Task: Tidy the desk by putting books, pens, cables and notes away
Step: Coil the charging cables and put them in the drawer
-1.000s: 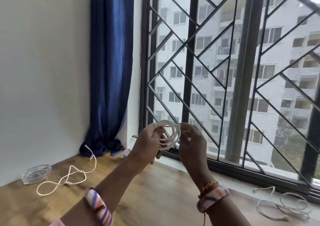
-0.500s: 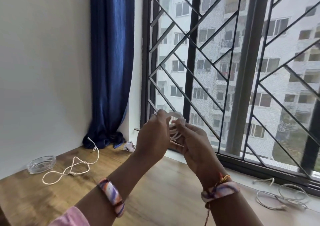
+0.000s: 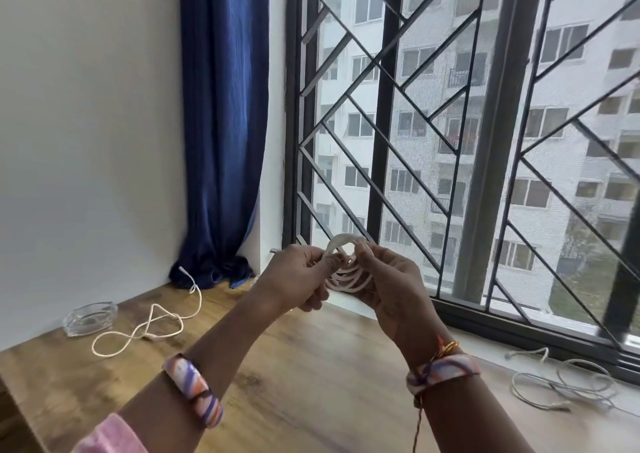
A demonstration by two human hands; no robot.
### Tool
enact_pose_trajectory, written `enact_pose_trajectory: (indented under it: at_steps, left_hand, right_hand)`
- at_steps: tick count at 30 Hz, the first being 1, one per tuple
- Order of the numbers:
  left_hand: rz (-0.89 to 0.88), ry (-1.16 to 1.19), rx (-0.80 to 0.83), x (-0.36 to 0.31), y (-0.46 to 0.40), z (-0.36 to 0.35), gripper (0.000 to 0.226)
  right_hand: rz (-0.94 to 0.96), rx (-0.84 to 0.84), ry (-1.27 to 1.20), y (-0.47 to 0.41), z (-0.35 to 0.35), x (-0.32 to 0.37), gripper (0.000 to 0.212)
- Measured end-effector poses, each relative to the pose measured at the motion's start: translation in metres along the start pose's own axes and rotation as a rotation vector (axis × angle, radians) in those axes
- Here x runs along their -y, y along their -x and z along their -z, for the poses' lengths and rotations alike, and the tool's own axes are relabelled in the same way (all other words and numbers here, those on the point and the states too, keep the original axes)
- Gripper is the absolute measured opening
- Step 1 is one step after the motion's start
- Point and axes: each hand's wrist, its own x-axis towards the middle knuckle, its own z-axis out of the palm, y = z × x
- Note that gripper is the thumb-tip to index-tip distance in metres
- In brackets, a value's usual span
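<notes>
A white cable wound into a small coil of several loops (image 3: 348, 272) is held up in the air above the wooden desk top (image 3: 311, 383), in front of the window. The left hand (image 3: 298, 281) grips the coil's left side, its fingers curled around the loops with the thumb pressed on the front. The right hand (image 3: 391, 286) pinches the coil's upper right side between thumb and fingertips, the remaining fingers curled beneath the loops. Both wrists wear striped fabric bands.

On the desk to the left, a second loose white cable (image 3: 149, 328) lies in open curves, its far end rising toward the dark blue curtain (image 3: 225, 123) bunched in the corner. Just beside that cable, close to the white wall, sits a clear glass dish (image 3: 90, 319). Well apart at the right edge, near the window sill, a thin grey-white cable (image 3: 568, 383) lies in a loose tangle. A black metal grille (image 3: 415, 123) with diagonal bars covers the window.
</notes>
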Motion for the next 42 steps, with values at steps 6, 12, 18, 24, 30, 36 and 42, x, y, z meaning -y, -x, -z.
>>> enact_pose_trajectory:
  at_steps: [6,12,18,24,30,36,42]
  left_hand:
    - [0.288,0.429,0.195,-0.006,0.002,0.006,0.022]
    - [0.232,0.907,0.441,-0.002,0.002,0.008,0.033]
    - [0.086,0.68,0.301,-0.003,-0.002,-0.016,0.047]
    - [0.056,0.472,-0.013,-0.007,-0.01,-0.034,0.042]
    - [0.144,0.795,-0.048,-0.005,-0.01,-0.054,0.029]
    - [0.187,0.91,-0.18,-0.006,-0.013,-0.069,0.014]
    - [0.07,0.758,-0.308,-0.009,-0.019,-0.072,0.009]
  right_hand:
    - [0.089,-0.022,0.115,0.003,0.003,-0.003,0.015]
    - [0.02,-0.051,0.073,-0.001,0.019,0.012,0.005]
    - [-0.099,0.009,0.018,0.0,0.027,0.019,0.008]
    - [-0.143,-0.004,-0.047,0.002,0.029,0.022,0.006]
    - [-0.142,-0.05,-0.043,0.003,0.034,0.019,0.003]
    - [-0.088,-0.023,-0.004,0.01,0.038,0.023,0.005]
    - [-0.109,0.002,-0.104,0.008,0.041,0.018,0.015]
